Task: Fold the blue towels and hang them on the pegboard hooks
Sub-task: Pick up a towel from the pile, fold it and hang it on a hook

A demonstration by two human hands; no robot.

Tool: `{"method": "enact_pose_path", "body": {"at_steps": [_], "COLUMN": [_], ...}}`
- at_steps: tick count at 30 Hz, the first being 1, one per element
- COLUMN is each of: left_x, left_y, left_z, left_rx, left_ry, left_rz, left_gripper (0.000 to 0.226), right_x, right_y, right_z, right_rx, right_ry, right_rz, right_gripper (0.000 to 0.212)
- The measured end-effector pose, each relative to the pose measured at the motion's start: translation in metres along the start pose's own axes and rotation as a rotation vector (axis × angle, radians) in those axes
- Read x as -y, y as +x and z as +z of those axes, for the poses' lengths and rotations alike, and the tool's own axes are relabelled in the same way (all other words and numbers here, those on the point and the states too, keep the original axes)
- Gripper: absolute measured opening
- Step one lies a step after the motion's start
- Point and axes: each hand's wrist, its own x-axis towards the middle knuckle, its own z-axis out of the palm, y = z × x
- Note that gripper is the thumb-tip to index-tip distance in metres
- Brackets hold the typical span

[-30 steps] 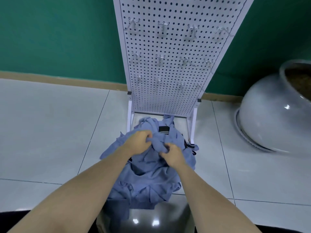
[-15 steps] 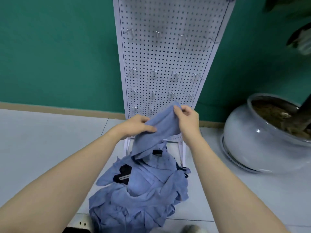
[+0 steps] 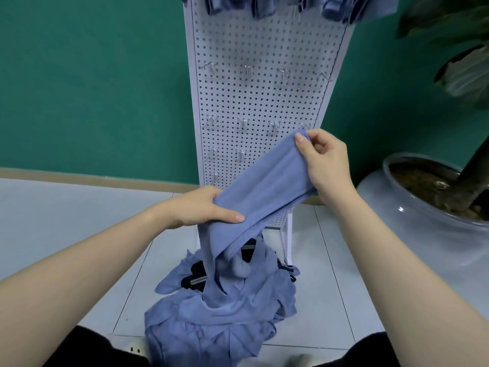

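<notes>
Only the head view to go on here: you're holding one blue towel (image 3: 264, 189) stretched between both hands, long axis running from low-left up to high-right. Your right hand (image 3: 325, 165) is pinching the top corner with thumb and fingertips, and it's the one sitting closest to the pegboard (image 3: 264, 88), right by the end of a bare row of hooks (image 3: 244, 123). Your left hand (image 3: 201, 207) is gripping the lower part, thumb lying flat across the cloth, with the tail drooping down into the pile of towels (image 3: 225, 313) on the floor. So I'm guessing the fold has to bring the low end up toward the right hand before anything's going on a hook. Top row is looking already filled with hung towels (image 3: 291, 6), though they're cut off by the frame edge so hard to count. The floor is pale glossy tile (image 3: 66, 221), green wall behind, and a big planter (image 3: 397, 207) is sitting off to your right.
</notes>
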Motion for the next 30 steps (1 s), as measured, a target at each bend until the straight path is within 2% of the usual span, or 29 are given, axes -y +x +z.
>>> {"method": "enact_pose_path", "body": {"at_steps": [2,3,6,10,15,18,21,24,27,30], "left_x": [0.014,0.020,0.025,0.027,0.021,0.023,0.019,0.013,0.009,0.007], "left_y": [-0.005,-0.007,-0.014,-0.017,-0.014,-0.008,-0.004,-0.001,0.000,0.001], "left_z": [0.000,0.001,0.001,0.000,0.003,0.001,0.004,0.006,0.008,0.010], "left_rx": [0.018,0.039,0.082,-0.019,-0.139,-0.218,-0.269,-0.224,-0.163,-0.201], "left_ry": [0.067,0.072,0.023,-0.071,-0.370,-0.530,-0.687,-0.838,-0.849,-0.748], "left_rz": [-0.046,-0.056,-0.047,-0.012,0.051,0.048,0.050,0.077,0.087,0.068], "left_gripper": [0.061,0.060,0.026,0.034,0.023,0.021,0.016,0.022,0.031,0.030], "right_x": [-0.005,-0.007,-0.024,-0.062,-0.093,-0.084,-0.058,-0.044,-0.038,-0.034], "right_y": [0.001,0.002,0.008,0.007,-0.004,-0.019,-0.041,-0.060,-0.069,-0.070], "right_z": [-0.006,-0.009,-0.019,-0.020,-0.011,-0.003,0.018,0.043,0.062,0.070], "right_rx": [-0.036,-0.066,-0.158,-0.178,0.008,0.142,0.393,0.582,0.614,0.552], "right_ry": [0.003,0.004,0.008,-0.056,-0.192,-0.294,-0.200,-0.135,-0.055,-0.049], "right_rz": [-0.001,-0.003,0.042,0.169,0.353,0.357,0.381,0.372,0.294,0.236], "right_gripper": [0.014,0.014,0.015,0.017,0.009,0.014,0.025,0.032,0.044,0.047]}}
